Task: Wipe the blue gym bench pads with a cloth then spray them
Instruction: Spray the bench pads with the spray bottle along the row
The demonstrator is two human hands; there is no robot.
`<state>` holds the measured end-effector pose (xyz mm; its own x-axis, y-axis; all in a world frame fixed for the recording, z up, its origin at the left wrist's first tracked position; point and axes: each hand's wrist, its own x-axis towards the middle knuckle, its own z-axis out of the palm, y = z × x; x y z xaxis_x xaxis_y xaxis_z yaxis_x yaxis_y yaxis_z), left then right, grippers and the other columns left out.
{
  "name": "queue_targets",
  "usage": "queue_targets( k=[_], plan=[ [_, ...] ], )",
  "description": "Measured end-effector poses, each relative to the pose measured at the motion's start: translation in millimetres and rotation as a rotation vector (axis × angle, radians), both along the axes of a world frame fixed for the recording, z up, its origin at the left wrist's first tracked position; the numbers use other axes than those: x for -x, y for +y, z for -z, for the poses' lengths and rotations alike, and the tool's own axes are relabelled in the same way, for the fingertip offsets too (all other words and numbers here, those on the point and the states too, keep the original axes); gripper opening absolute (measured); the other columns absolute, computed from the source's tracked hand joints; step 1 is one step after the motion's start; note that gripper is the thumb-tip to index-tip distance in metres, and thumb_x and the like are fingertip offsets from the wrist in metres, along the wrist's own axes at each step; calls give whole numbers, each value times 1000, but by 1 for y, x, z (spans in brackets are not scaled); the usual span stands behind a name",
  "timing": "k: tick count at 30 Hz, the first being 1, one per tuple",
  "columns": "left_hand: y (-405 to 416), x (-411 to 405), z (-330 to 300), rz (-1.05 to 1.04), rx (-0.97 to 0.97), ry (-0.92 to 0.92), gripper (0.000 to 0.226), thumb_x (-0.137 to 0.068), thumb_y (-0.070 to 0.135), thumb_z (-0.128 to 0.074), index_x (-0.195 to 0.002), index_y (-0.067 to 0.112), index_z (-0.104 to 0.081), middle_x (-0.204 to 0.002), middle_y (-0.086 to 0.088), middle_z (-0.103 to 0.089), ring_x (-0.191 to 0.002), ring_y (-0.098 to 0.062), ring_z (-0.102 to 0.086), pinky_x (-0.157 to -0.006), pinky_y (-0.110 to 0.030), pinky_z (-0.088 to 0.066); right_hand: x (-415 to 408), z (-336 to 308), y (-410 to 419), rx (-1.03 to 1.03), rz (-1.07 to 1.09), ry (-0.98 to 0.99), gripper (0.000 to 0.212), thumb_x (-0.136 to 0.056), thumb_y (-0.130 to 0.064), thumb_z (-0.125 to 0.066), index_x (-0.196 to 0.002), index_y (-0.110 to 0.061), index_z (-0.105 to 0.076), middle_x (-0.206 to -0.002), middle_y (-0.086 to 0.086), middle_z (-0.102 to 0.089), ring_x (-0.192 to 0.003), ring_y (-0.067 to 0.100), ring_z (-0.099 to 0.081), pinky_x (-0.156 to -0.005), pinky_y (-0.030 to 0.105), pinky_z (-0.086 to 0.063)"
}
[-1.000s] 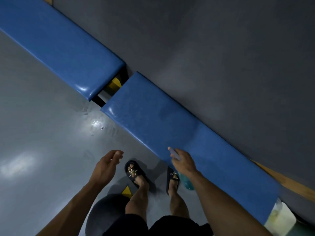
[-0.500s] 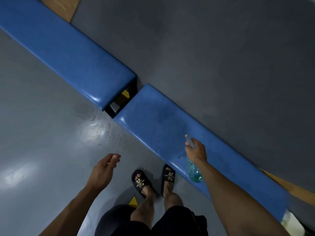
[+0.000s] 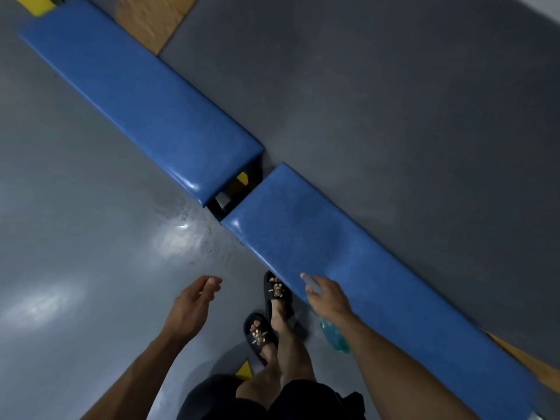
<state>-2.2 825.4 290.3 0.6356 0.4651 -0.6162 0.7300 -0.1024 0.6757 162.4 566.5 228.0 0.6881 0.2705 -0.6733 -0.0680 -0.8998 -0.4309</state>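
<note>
Two blue bench pads run diagonally across the view. The near pad [image 3: 348, 259] lies right of centre, the far pad [image 3: 145, 107] stretches up to the left, with a dark gap and black frame [image 3: 233, 192] between them. My right hand [image 3: 328, 298] grips a clear spray bottle [image 3: 333, 336] with blue-green liquid, its nozzle over the near pad's front edge. My left hand [image 3: 191, 304] hangs over the floor, fingers loosely curled and holding nothing. No cloth is in view.
Glossy grey floor [image 3: 75, 283] lies to the left, darker grey matting [image 3: 394, 101] beyond the pads. My sandalled feet [image 3: 269, 313] stand next to the near pad. Wooden boards show at the top [image 3: 148, 22] and lower right [image 3: 530, 368].
The view has shifted along the bench towards the far pad. My right hand with the bottle dropped back from over the near pad to its front edge. My feet stepped left.
</note>
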Motion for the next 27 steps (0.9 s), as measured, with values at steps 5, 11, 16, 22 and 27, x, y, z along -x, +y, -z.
queue_targets(
  k=[5, 11, 16, 22, 27],
  plan=[
    [16, -3, 4, -13, -26, 27, 46, -99, 54, -35, -118, 27, -66, -112, 5, -70, -101, -15, -66, -91, -46, -55, 9, 9, 26, 35, 11, 28, 17, -89, -25, -56, -75, -24, -47, -89, 4, -60, -90, 33, -62, -78, 39, -48],
    [26, -21, -1, -12, -48, 51, 54, -96, 58, -33, -121, 23, -66, -114, 4, -70, -102, -16, -66, -92, -47, -55, -44, 6, 39, -5, 143, -3, 9, -90, -24, -57, -81, -21, -57, -85, 0, -63, -80, 27, -62, -71, 35, -48],
    [37, -47, 0, -16, -51, 48, 47, -99, 55, -33, -119, 27, -66, -112, 7, -70, -100, -13, -66, -91, -47, -56, -122, -3, 39, 37, 238, -129, 13, -92, -22, -57, -81, -17, -60, -75, -1, -60, -74, 28, -59, -66, 33, -46],
    [49, -84, 3, -7, -47, 42, 57, -98, 66, -31, -120, 27, -66, -112, 9, -70, -100, -12, -66, -91, -46, -55, -178, -4, 41, 150, 156, -97, 20, -85, -26, -45, -92, -23, -63, -88, -1, -66, -71, 23, -58, -65, 31, -40],
    [58, -100, 4, -66, -29, 32, 50, -97, 57, -34, -119, 26, -67, -111, 8, -70, -100, -12, -66, -92, -47, -55, -166, -4, 68, 88, 19, -23, 20, -96, -27, -50, -77, -21, -53, -81, -1, -60, -73, 23, -58, -61, 30, -40]
  ],
)
